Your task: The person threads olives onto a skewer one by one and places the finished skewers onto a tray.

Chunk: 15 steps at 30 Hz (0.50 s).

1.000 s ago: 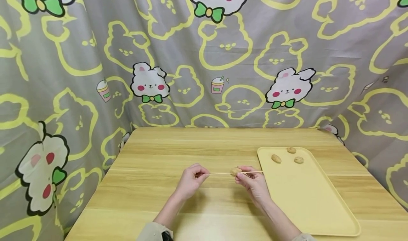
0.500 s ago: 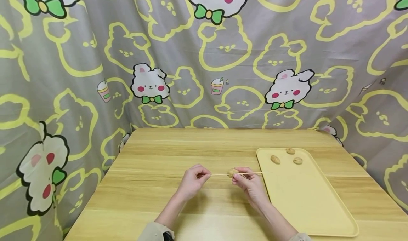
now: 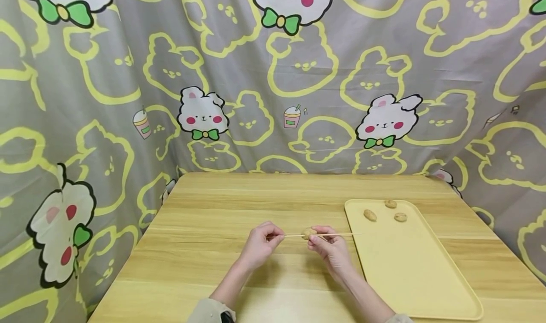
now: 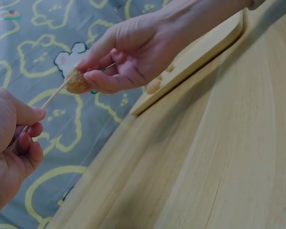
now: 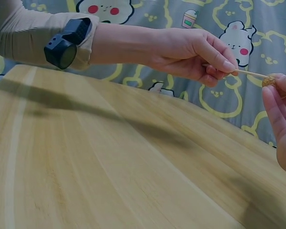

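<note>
The right hand point(image 3: 333, 252) is threading its pinched brown ball point(image 3: 307, 234) deeper onto the wooden skewer point(image 3: 293, 236) (the left hand point(image 3: 261, 244) is gripping this).

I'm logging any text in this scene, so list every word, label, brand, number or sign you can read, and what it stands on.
No readable text anywhere.
Curtain: printed drawings; the green patches on its cups are too small to tell whether they bear lettering.
Black wrist device: no legible marking.
Stick, brown piece and tray: no writing shows.
</note>
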### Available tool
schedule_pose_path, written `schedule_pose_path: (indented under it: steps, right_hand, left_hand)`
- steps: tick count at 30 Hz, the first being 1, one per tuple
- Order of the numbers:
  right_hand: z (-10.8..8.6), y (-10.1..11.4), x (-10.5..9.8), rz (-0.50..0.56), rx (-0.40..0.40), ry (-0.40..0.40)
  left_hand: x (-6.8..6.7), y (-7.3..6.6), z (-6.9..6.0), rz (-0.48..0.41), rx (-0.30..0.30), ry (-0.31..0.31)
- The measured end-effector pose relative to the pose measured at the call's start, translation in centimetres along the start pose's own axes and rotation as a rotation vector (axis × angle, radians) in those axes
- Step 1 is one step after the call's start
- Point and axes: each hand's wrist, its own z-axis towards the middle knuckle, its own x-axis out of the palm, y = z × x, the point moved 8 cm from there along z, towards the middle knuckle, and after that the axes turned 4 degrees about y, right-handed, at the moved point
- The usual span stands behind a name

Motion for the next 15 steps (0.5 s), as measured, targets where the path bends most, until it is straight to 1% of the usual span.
schedule_pose_path:
  steps: [4, 7, 10, 15]
  right_hand:
    - [0.0, -0.1, 0.2, -0.001, -0.004, 0.004]
    - [0.0, -0.2, 0.3, -0.004, -0.002, 0.002]
    - [0.0, -0.4, 0.3, -0.009, 0.007, -0.002]
    - [0.0, -0.5, 0.4, -0.016, 0.009, -0.019]
  left_hand:
    - [0.0, -0.6, -0.2, 0.008, -0.004, 0.001]
    - [0.2, -0.5, -0.2, 0.01, -0.013, 0.006]
    - [0.4, -0.4, -0.1, 0.004, 0.0, 0.007]
    - [0.9, 1.9, 0.4, 0.008, 0.004, -0.002]
